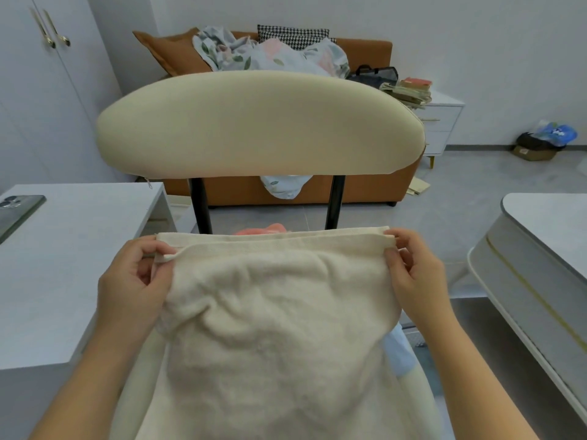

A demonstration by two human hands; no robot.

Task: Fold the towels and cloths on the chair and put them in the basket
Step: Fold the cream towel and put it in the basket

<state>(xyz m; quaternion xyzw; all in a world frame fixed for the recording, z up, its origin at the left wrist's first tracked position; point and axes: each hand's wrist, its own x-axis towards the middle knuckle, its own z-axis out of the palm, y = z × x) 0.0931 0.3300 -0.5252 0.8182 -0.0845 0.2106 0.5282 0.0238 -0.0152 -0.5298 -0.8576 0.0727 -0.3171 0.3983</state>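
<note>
One cream towel [276,328] pinched by left hand [133,281] and right hand [416,274]; one pink cloth [263,229] behind, perhaps one blue cloth [397,354].

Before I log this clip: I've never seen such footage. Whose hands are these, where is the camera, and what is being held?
No robot here: a person wears one wide-angle camera on the head, looking down at their own hands. The left hand and right hand each pinch a top corner of a cream terry towel over the cream padded chair. A pink cloth and a light blue cloth peek from under it. A dark phone lies on the white table at left.
</note>
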